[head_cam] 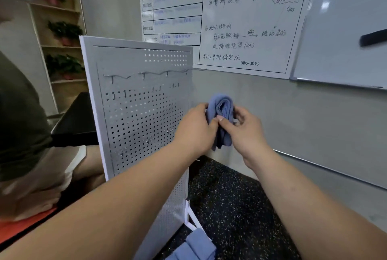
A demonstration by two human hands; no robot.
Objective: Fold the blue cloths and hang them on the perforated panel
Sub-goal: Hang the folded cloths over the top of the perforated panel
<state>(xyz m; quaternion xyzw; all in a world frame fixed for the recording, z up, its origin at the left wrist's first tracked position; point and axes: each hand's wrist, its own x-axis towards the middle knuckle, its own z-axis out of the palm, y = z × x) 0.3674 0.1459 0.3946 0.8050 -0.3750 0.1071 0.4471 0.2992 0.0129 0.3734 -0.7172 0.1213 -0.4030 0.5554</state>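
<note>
Grey wall (293,113): my left hand (194,129) and right hand (246,132) pinch 1 folded blue cloth (222,107) beside the perforated panel (136,113); a slack grip could unfold it.

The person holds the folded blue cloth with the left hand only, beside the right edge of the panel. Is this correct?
No: both hands hold it. The head view shows the left hand and the right hand gripping the cloth beside the right edge of the panel.

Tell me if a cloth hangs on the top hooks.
No, the top hooks are bare; left hand and right hand hold the cloth.
</note>
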